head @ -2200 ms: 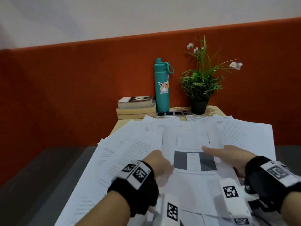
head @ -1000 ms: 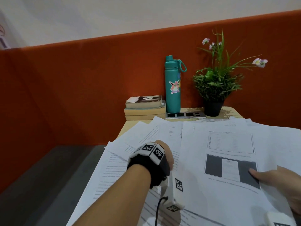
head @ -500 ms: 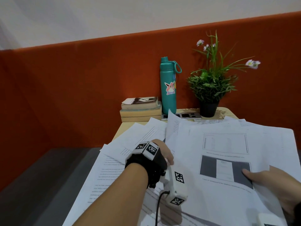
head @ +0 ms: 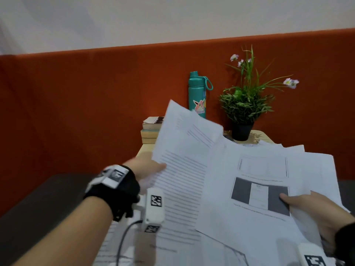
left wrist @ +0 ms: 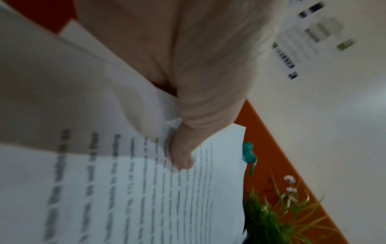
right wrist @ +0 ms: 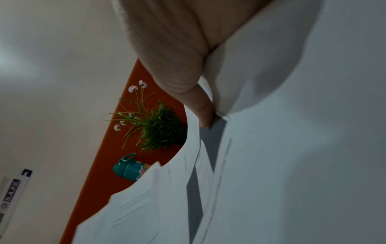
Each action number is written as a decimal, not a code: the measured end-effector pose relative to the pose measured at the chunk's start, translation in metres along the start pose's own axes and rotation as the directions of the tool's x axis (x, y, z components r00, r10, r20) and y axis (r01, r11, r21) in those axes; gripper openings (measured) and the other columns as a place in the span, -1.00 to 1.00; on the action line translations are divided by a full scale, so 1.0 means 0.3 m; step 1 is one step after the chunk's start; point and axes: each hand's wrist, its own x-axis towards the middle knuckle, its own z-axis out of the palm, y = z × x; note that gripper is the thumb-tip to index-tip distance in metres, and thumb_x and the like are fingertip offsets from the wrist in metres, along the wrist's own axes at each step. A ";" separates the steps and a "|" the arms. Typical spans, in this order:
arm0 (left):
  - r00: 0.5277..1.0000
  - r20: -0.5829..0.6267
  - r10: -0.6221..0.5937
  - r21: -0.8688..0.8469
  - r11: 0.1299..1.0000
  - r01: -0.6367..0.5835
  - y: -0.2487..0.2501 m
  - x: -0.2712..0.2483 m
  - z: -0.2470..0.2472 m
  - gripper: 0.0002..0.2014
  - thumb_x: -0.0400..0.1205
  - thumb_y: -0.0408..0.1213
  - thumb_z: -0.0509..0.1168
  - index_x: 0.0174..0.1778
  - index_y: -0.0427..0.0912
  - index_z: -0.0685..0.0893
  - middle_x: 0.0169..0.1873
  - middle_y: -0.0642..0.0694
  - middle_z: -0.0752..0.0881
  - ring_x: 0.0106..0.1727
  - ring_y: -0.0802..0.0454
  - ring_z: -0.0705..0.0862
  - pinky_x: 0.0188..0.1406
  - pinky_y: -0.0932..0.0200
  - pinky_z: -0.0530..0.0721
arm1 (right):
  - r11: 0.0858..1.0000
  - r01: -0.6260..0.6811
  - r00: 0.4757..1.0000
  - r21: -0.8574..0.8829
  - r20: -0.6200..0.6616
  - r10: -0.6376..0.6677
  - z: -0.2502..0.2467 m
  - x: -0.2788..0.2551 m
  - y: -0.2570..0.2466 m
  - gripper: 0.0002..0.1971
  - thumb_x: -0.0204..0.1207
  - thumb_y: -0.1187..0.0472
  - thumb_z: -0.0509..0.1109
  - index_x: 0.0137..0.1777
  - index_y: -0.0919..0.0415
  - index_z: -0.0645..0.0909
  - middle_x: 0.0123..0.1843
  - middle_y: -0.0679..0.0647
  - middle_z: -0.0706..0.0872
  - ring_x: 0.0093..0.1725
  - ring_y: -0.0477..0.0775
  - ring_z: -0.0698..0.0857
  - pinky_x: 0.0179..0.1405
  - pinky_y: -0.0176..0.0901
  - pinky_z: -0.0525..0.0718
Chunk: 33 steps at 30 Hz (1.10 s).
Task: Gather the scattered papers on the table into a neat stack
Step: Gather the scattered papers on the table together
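White printed sheet [head: 184,169] was lifted off the pile, tilted up, left hand [head: 146,167] pinching its left edge: thumb [left wrist: 183,148] on the text side, fingers behind it. Right hand [head: 318,214] gripped the fanned papers [head: 269,189] at their right side, thumb on the dark figure of the top page; wrist view showed the thumb [right wrist: 200,109] clamped over several sheet edges. Lifted sheet overlapped the left part of that fan. More loose pages lay flat underneath on the wooden desk [head: 261,136]. At the far desk edge: stacked books [head: 150,131], teal water bottle [head: 197,93] with a sticker, potted plant [head: 245,104]. Orange partition [head: 96,102] behind, pale wall above.
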 end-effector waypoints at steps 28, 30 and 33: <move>0.992 0.090 0.092 -0.634 0.774 -0.014 0.039 -0.029 0.071 -0.42 0.49 -0.36 0.50 0.44 -0.29 0.52 0.29 -0.26 0.72 0.23 -0.26 0.75 0.20 -0.18 0.70 | 0.926 0.345 0.920 0.153 0.138 -0.366 0.263 -0.118 -0.266 -0.68 0.67 0.06 0.22 0.35 0.09 0.61 0.18 0.13 0.80 0.19 0.24 0.74 0.35 0.32 0.57; 0.988 0.131 0.086 -0.640 0.768 0.018 0.033 -0.039 0.068 -0.61 0.60 -0.47 0.35 0.38 -0.32 0.61 0.26 -0.28 0.73 0.26 -0.27 0.72 0.21 -0.11 0.68 | 0.934 0.310 0.931 0.177 0.142 -0.336 0.259 -0.119 -0.261 -0.63 0.63 -0.15 0.17 0.27 -0.05 0.65 0.24 0.04 0.77 0.25 0.18 0.70 0.42 0.27 0.51; 0.988 0.134 0.082 -0.626 0.780 0.021 0.014 -0.049 0.080 -0.58 0.61 -0.42 0.35 0.42 -0.29 0.59 0.28 -0.29 0.73 0.29 -0.27 0.70 0.36 -0.20 0.58 | 0.937 0.249 0.922 0.243 0.237 -0.306 0.267 -0.130 -0.255 -0.61 0.43 -0.41 0.14 0.04 -0.31 0.67 0.28 -0.05 0.76 0.31 0.14 0.68 0.46 0.26 0.46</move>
